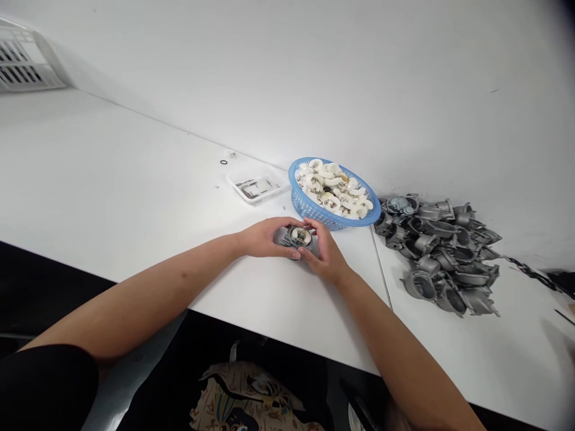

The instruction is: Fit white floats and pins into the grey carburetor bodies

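Two hands are engaged on one casting (287,239), on the table (157,191), which serves as the dial's centre. Left hand (266,237) closes on it from 9 o'clock; right hand (329,256) from 4 o'clock. Grip: both clamped on the casting, thumbs near each other at 6 o'clock, fingers curled round the far side. The hold appears chosen to steady the piece and leave its open top, with a white insert (307,239), facing the worker.

At 1 o'clock, just beyond the hands, stands a basket (309,209); at 11 o'clock, a tray (268,185). Both are presumably set there for short reach. At 3 o'clock lies a pile (462,239), apparently kept aside to leave working room.

Count: castings in hand, one; baskets, one, heaped with white pieces (332,185) too overlapped to total; trays, one, with several pins (258,187), exact number unclear; piles, one, well over a dozen grey castings; black rings (223,162), one, between 10 and 11 o'clock; crates (42,78), one, far off at 10.
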{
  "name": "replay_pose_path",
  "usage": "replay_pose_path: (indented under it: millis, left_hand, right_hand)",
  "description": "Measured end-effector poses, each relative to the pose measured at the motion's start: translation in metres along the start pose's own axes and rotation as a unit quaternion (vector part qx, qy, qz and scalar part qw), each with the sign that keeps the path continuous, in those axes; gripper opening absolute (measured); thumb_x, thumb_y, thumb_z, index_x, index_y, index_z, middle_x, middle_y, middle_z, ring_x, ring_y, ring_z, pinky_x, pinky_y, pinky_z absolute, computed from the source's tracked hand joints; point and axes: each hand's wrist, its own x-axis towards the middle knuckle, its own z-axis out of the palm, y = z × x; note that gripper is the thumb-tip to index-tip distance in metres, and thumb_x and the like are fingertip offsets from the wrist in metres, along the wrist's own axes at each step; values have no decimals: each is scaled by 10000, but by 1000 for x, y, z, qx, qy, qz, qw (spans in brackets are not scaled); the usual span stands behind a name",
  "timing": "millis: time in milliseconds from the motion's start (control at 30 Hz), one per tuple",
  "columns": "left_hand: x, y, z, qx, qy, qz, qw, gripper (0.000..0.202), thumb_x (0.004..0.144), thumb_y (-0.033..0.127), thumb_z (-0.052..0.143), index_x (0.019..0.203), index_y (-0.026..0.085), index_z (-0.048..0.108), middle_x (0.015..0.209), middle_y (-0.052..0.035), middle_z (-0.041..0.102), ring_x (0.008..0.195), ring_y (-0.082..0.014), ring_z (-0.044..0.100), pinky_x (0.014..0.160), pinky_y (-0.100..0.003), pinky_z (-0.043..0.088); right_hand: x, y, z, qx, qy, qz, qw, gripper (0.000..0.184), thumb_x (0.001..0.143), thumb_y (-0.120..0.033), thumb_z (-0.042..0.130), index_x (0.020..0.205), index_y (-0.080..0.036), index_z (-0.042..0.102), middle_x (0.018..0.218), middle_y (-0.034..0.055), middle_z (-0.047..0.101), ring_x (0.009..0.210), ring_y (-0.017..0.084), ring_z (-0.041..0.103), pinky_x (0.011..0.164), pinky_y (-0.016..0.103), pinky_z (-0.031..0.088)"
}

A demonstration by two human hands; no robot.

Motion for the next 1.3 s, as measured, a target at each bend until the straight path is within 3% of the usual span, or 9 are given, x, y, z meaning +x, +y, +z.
replay_pose_path:
  millis: [133, 300, 467, 600, 800, 933, 1033, 1133, 1300]
  left_hand:
    - [0, -2, -1, -27, -15, 16, 999, 682, 748, 468, 808, 1353, 267, 567, 1351, -78, 628, 1236, -280, 594, 1056, -423, 473]
    - [0, -2, -1, -34, -16, 8, 999, 571, 822, 446, 745, 1328, 253, 565, 1324, -89, 632, 1181, -266, 615, 996, -408, 505]
    - [0, 3, 1, -23, -11, 43, 999, 482, 869, 443, 693, 1287, 235, 578, 1260, -82, 660, 1151, -247, 621, 1005, -390, 495]
    - [0, 1, 3, -18, 3, 17, 1000, 494, 851, 498, 697, 1259, 235, 606, 1239, -78, 676, 1125, -251, 632, 982, -386, 510]
    - [0, -3, 3, -2, 26, -10, 1000, 514, 812, 532, 725, 1243, 266, 637, 1222, -44, 692, 1109, -247, 642, 985, -371, 511]
    - [-1, -1, 2, 19, 25, -22, 999, 508, 827, 530, 707, 1265, 284, 628, 1243, -35, 684, 1114, -249, 636, 976, -373, 511]
    - [0, -2, 3, 31, 32, 16, 999, 480, 847, 501, 697, 1261, 270, 621, 1285, -48, 659, 1183, -250, 607, 1036, -378, 482]
    - [1, -5, 4, 56, 55, 65, 995, 448, 850, 464, 705, 1231, 244, 620, 1303, -72, 635, 1254, -252, 563, 1110, -388, 428]
    - [2, -10, 5, 67, 58, 77, 993, 442, 864, 465, 695, 1234, 239, 607, 1303, -80, 628, 1252, -247, 563, 1109, -397, 432]
  right_hand:
    - [-3, 6, -3, 65, -54, 48, 995, 837, 874, -588, 674, 1521, -209, 303, 1509, 165, 430, 1387, 344, 427, 1143, 546, 371]
    - [3, -2, -3, 80, -80, 24, 993, 1001, 682, -534, 875, 1490, -254, 354, 1491, 144, 472, 1380, 359, 459, 1128, 540, 410]
    - [8, -14, 0, 70, -90, 30, 993, 761, 756, -437, 830, 1397, -245, 467, 1329, 117, 602, 1207, 322, 600, 1027, 510, 500]
    - [6, -14, -1, 41, -88, 33, 995, 688, 767, -411, 812, 1348, -232, 490, 1282, 116, 624, 1152, 314, 624, 969, 494, 531]
    - [-1, -7, 1, -17, -43, 21, 999, 998, 733, -498, 841, 1536, -285, 288, 1528, 141, 437, 1396, 377, 439, 1116, 583, 410]
    - [-3, -4, 3, -35, -12, -36, 999, 979, 738, -522, 839, 1521, -284, 301, 1512, 143, 445, 1396, 367, 439, 1145, 572, 385]
    - [-3, -2, 3, -2, 6, -70, 998, 1043, 799, -630, 743, 1563, -251, 143, 1588, 182, 305, 1443, 368, 367, 1175, 591, 338]
    - [-2, -2, 1, 43, 28, -87, 995, 821, 953, -621, 523, 1554, -225, 128, 1613, 183, 243, 1467, 334, 333, 1187, 583, 318]
    - [1, -6, -2, -18, 91, -105, 990, 243, 978, -336, 562, 1202, -242, 552, 1275, 110, 616, 1232, 265, 568, 1065, 497, 432]
